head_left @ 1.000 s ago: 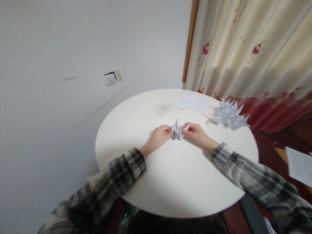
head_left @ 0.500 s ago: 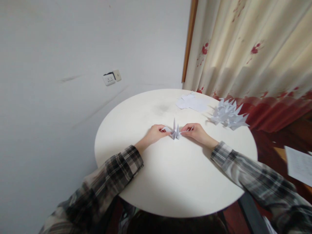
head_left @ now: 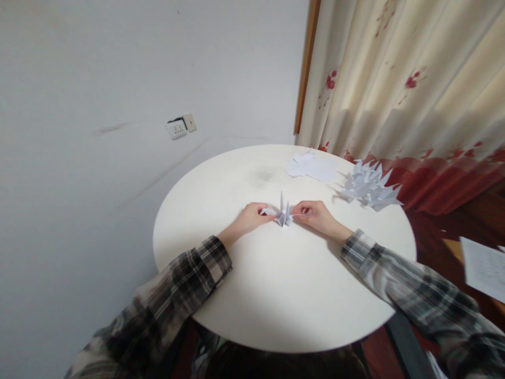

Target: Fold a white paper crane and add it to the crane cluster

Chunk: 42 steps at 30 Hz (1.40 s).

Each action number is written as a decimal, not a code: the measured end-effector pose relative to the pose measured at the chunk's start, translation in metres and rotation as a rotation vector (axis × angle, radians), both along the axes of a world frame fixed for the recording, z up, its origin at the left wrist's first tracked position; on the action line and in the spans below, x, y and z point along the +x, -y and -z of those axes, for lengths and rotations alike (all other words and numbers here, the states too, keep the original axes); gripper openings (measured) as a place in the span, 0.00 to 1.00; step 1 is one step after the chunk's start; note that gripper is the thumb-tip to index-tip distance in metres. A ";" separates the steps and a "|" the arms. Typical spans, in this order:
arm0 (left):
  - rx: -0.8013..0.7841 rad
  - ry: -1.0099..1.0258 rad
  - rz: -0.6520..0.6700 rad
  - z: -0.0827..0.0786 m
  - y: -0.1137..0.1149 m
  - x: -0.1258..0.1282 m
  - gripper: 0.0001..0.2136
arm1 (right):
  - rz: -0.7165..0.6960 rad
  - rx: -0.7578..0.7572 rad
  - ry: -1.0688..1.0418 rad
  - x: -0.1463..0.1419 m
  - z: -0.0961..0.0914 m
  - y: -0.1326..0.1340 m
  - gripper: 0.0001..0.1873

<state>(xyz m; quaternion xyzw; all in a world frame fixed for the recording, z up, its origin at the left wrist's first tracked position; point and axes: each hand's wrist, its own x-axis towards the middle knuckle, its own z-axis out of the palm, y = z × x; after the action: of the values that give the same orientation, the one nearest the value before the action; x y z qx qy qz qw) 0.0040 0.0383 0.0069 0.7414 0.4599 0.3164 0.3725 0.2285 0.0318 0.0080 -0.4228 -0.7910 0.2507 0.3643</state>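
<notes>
A white folded paper crane [head_left: 283,217] stands upright on the round white table [head_left: 292,295], between my two hands. Its neck and tail points rise in the middle while its wings spread to either side. My left hand [head_left: 251,217] pinches the left wing between thumb and fingers. On the other side my right hand [head_left: 314,215] has the right wing pinched, fingers curled around it, so that most of that wing is hidden. Both hands rest close to the tabletop.
At the table's right edge sits a cluster of several folded paper cranes [head_left: 369,184]. Loose white paper sheets [head_left: 311,166] lie at the back. A wall with a socket [head_left: 177,128] stands behind to the left, a curtain [head_left: 394,79] to the right. A printed sheet [head_left: 484,266] lies beyond the table.
My right fingers have curled a little more around the right wing, and less of its tip shows. The left hand and the crane's body are almost unmoved.
</notes>
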 end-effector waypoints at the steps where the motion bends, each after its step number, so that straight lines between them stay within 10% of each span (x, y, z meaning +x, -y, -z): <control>1: -0.003 -0.006 -0.010 -0.001 0.001 0.000 0.11 | 0.002 -0.007 -0.006 0.000 0.000 0.000 0.07; 15: -0.039 0.064 -0.021 0.000 0.001 -0.002 0.09 | 0.109 -0.306 -0.416 0.004 0.002 -0.006 0.18; 31: -0.093 0.176 -0.128 -0.002 -0.001 0.004 0.11 | 0.082 -0.292 -0.491 0.005 0.001 -0.007 0.27; 42: 0.208 0.060 -0.082 -0.003 0.003 0.006 0.10 | 0.156 0.364 -0.208 0.002 -0.015 0.012 0.13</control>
<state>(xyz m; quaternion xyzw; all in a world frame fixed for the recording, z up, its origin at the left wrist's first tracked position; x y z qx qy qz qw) 0.0098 0.0351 0.0098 0.7468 0.4433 0.3995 0.2936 0.2306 0.0195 0.0227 -0.3818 -0.7465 0.1171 0.5323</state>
